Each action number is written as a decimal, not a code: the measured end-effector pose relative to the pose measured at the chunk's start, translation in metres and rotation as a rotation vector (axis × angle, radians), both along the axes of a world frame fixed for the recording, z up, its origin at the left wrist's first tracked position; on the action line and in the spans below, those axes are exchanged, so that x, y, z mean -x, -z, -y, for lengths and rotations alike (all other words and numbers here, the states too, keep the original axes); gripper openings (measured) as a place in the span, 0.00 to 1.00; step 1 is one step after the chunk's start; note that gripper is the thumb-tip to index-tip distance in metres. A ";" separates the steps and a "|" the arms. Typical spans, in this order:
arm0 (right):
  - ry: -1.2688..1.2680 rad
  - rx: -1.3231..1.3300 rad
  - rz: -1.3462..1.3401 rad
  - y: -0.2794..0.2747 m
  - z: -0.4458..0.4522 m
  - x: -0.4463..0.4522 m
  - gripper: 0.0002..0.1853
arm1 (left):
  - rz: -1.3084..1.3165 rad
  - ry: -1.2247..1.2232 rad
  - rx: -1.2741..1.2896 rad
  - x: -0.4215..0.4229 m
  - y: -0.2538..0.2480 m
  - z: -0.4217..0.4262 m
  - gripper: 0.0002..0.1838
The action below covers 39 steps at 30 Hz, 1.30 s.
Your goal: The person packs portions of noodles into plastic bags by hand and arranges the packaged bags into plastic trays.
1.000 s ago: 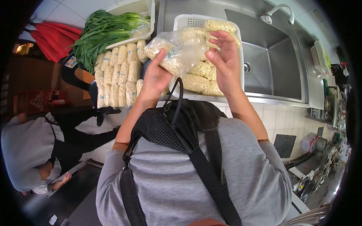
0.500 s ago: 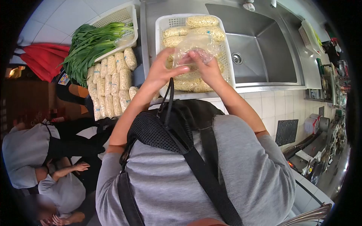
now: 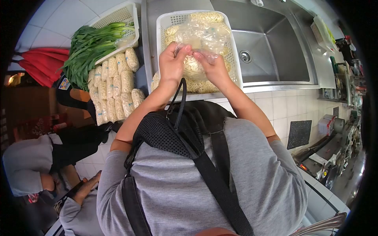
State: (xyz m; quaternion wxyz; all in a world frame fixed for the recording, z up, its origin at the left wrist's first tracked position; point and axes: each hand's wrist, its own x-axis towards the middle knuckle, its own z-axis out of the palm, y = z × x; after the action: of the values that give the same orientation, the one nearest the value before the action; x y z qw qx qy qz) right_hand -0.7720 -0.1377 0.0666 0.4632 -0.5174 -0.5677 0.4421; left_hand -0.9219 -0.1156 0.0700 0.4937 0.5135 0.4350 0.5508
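Note:
A clear plastic bag [image 3: 197, 34] is stretched between my two hands above a white basket [image 3: 159, 37]. My left hand [image 3: 173, 63] pinches one side of the bag's edge between thumb and finger. My right hand [image 3: 212, 67] pinches the other side, close beside it. Beneath them, bundles of pale noodles [image 3: 206, 17] fill the basket, some seen through the film. One noodle bundle [image 3: 193, 69] shows between my wrists; whether it touches the bag I cannot tell.
A stainless sink [image 3: 271, 55] is right of the basket. At left, wrapped noodle packs [image 3: 114, 84] are stacked in rows beside leafy greens [image 3: 92, 49] in another white basket [image 3: 137, 21]. Two people in grey shirts are at lower left, one a grey sleeve [image 3: 27, 161].
My hands have drawn together at the bag's edge, and my left fingers now pinch it. The bag is spread wider. At lower left the co-workers have shifted position.

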 end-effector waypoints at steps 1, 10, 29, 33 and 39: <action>0.010 -0.037 0.010 0.003 -0.003 -0.002 0.15 | -0.116 -0.041 -0.065 0.002 0.005 -0.001 0.09; -0.130 0.315 -0.303 -0.028 -0.021 -0.013 0.14 | -1.188 0.354 -1.173 0.039 -0.032 0.017 0.32; -0.376 0.563 -0.636 -0.042 -0.016 -0.013 0.21 | -0.808 0.517 -0.527 0.050 -0.035 0.019 0.32; -0.371 0.602 -0.747 -0.030 -0.011 -0.017 0.21 | -0.475 0.548 -0.224 0.043 -0.029 0.013 0.27; -0.248 0.555 -1.065 -0.019 -0.014 -0.018 0.22 | -0.880 -0.027 -0.864 0.024 -0.035 0.021 0.20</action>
State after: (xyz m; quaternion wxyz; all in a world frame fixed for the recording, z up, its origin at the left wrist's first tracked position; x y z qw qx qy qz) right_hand -0.7538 -0.1234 0.0853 0.4766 -0.2569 -0.1779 0.8218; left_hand -0.9455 -0.1367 0.1053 0.0083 0.8407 0.3417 0.4199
